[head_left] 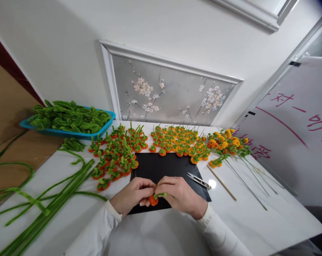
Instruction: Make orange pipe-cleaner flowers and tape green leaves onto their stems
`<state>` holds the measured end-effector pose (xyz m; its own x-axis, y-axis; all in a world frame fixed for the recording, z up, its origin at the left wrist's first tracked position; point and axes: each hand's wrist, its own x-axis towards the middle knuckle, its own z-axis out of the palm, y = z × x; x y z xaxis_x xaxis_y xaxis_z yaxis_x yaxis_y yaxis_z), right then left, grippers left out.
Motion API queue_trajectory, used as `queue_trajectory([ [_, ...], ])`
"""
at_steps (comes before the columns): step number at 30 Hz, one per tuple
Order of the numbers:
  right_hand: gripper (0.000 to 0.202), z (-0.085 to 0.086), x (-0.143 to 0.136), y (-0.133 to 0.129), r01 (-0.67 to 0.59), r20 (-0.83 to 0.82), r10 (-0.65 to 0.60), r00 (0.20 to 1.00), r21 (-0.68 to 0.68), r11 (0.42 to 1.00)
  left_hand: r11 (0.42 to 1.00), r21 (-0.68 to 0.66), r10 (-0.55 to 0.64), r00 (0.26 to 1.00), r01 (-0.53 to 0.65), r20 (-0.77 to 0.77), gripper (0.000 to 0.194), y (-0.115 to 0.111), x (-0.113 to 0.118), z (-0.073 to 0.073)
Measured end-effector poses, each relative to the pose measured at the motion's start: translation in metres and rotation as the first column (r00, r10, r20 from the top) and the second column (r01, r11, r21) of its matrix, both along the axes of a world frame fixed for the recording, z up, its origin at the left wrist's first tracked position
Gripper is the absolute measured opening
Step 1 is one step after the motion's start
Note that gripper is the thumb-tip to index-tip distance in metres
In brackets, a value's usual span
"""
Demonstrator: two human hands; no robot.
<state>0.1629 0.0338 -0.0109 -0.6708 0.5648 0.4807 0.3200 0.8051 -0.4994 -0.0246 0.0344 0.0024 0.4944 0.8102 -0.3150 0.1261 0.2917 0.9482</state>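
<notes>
Between my two hands is a small orange pipe-cleaner pumpkin (153, 200) with a green stem piece sticking out to the right. My left hand (135, 193) pinches it from the left side. The fingers of my right hand (176, 193) are closed at its top, around the green stem; the fingertips partly hide each other. Both hands are over a black mat (163, 169) on the white table. Thread snips (199, 180) lie on the mat's right side, just past my right hand.
Rows of orange pumpkins with green tops (118, 160) and yellow-orange ones (176, 138) stand behind the mat. A blue tray (67, 133) of green leaves is at the back left. Green pipe cleaners (54, 206) lie left. Wired stems (246, 181) and a wooden stick (222, 182) lie right.
</notes>
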Motion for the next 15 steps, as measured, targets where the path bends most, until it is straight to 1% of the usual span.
queue_trajectory([
  [1, 0.022, -0.0006, -0.0008, -0.0004, 0.034, -0.035, -0.035, 0.999, -0.028, 0.999, 0.999, 0.028, 0.017, 1.0, -0.018, 0.012, 0.017, -0.0001, 0.0004, 0.0001],
  [3, 0.019, -0.0025, -0.0028, -0.0007, 0.134, -0.131, -0.146, 0.981, -0.095, 0.986, 0.991, 0.114, 0.059, 0.996, -0.065, 0.06, 0.02, -0.0002, 0.0017, -0.0002],
  [5, 0.014, -0.0046, -0.0049, -0.0002, 0.227, -0.197, -0.261, 0.945, -0.18, 0.957, 0.973, 0.2, 0.094, 0.989, -0.116, 0.113, 0.026, -0.0002, 0.0037, -0.0012],
  [7, 0.01, -0.0065, -0.0061, 0.0008, 0.273, -0.211, -0.34, 0.916, -0.291, 0.917, 0.956, 0.256, 0.115, 0.985, -0.146, 0.131, 0.028, -0.0002, 0.0061, -0.0027],
  [9, 0.007, -0.008, -0.0056, 0.0021, 0.26, -0.21, -0.375, 0.903, -0.429, 0.865, 0.949, 0.27, 0.132, 0.983, -0.163, 0.131, 0.022, -0.0002, 0.0084, -0.0038],
  [11, 0.007, -0.009, -0.0039, 0.0034, 0.189, -0.216, -0.364, 0.906, -0.564, 0.804, 0.955, 0.247, 0.137, 0.982, -0.166, 0.131, 0.016, -0.0001, 0.01, -0.0037],
  [12, 0.008, -0.0092, -0.0029, 0.004, 0.148, -0.224, -0.344, 0.912, -0.603, 0.784, 0.959, 0.234, 0.134, 0.982, -0.162, 0.131, 0.015, -0.0001, 0.0103, -0.0033],
  [13, 0.009, -0.0089, -0.0021, 0.0043, 0.119, -0.234, -0.323, 0.917, -0.612, 0.782, 0.962, 0.223, 0.131, 0.983, -0.157, 0.128, 0.016, -0.0002, 0.0103, -0.0029],
  [14, 0.009, -0.0083, -0.0017, 0.0043, 0.111, -0.244, -0.305, 0.921, -0.586, 0.803, 0.965, 0.212, 0.128, 0.984, -0.152, 0.122, 0.017, -0.0003, 0.0102, -0.0027],
  [15, 0.009, -0.0073, -0.0016, 0.004, 0.121, -0.252, -0.291, 0.923, -0.527, 0.841, 0.969, 0.198, 0.127, 0.985, -0.148, 0.117, 0.018, -0.0006, 0.0099, -0.0026],
])
